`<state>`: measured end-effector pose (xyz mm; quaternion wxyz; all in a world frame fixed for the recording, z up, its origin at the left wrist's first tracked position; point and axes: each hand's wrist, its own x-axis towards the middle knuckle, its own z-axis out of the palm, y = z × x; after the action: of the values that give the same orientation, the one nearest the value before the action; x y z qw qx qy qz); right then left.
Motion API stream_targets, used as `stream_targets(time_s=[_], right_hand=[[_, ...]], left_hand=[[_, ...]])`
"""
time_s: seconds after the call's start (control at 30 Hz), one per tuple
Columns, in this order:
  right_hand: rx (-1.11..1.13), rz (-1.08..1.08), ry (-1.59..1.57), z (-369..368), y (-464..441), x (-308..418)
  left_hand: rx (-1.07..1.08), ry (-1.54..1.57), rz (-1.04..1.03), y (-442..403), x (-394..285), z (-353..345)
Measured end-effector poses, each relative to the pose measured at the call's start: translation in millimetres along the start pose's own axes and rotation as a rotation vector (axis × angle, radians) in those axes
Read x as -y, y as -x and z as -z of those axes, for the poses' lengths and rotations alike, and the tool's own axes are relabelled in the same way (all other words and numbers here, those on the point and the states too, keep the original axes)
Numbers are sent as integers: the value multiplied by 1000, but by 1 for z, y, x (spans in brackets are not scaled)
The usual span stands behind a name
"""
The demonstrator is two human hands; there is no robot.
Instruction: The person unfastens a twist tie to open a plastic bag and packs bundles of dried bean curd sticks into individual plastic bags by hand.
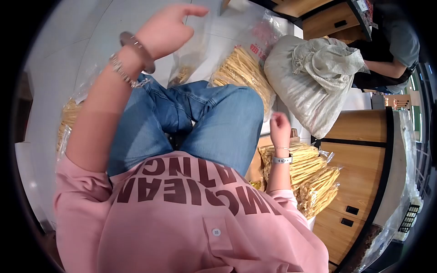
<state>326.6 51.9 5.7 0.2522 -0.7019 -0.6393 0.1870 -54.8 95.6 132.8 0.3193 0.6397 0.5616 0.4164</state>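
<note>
The sticks [240, 68] look light, stiff and brittle, their bag [263, 36] slippery, best cradled underneath; left hand [167, 29] half-curled, right hand [280, 125] bunched; whether either grips anything, I cannot tell.

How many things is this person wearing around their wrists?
4. By the left hand: a wide bangle and a chain bracelet. By the right hand: a thin bracelet and a watch. I see none hidden.
</note>
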Motion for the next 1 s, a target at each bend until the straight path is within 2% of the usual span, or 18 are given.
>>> stream_targets(time_s=[0.03,0.1,0.17,0.23,0.27,0.33,0.37,0.4,0.5,0.57,0.63,0.7,0.73,0.83,0.9,0.93,0.97,1.0], right_hand=[[123,-59,194,1,4,-18],[294,-79,365,-15,6,-77],[410,-162,302,-39,8,-123],[569,-315,127,-49,9,-110],[581,-326,26,-53,8,-113],[607,-351,-173,-59,8,-122],[592,-370,-213,-61,6,-123],[577,-387,-250,-64,3,-124],[523,-325,-420,-75,-10,-161],[478,-358,-619,-82,-18,-174],[346,-373,-529,-118,-50,-253],[172,-335,-503,-116,-54,-253],[65,-288,-528,-97,-53,-217],[-95,-330,-504,-105,-76,-239],[-198,-172,-302,-116,-89,-257],[-178,-179,-323,-119,-93,-251],[-158,-187,-343,-121,-96,-245],[-61,-269,-496,-121,-94,-238]], left_hand=[[-63,94,-46,2,-6,1],[-45,-37,-21,-2,6,-9],[-29,-101,-26,0,24,-19],[-6,-117,-71,2,32,-21],[-36,-64,-26,9,10,-17],[-123,60,-65,17,0,-20],[-166,127,-86,17,-3,-23],[-209,-70,-140,14,14,-32],[-107,-98,9,37,33,-57],[-152,59,12,58,15,-63],[-196,185,47,79,-1,-73],[-196,85,46,88,21,-84],[-181,8,55,84,41,-93],[-187,-89,43,98,59,-117],[-240,-91,32,112,62,-134],[-258,-75,34,98,64,-115],[-296,-76,53,116,58,-127],[-278,-47,87,125,54,-130]])
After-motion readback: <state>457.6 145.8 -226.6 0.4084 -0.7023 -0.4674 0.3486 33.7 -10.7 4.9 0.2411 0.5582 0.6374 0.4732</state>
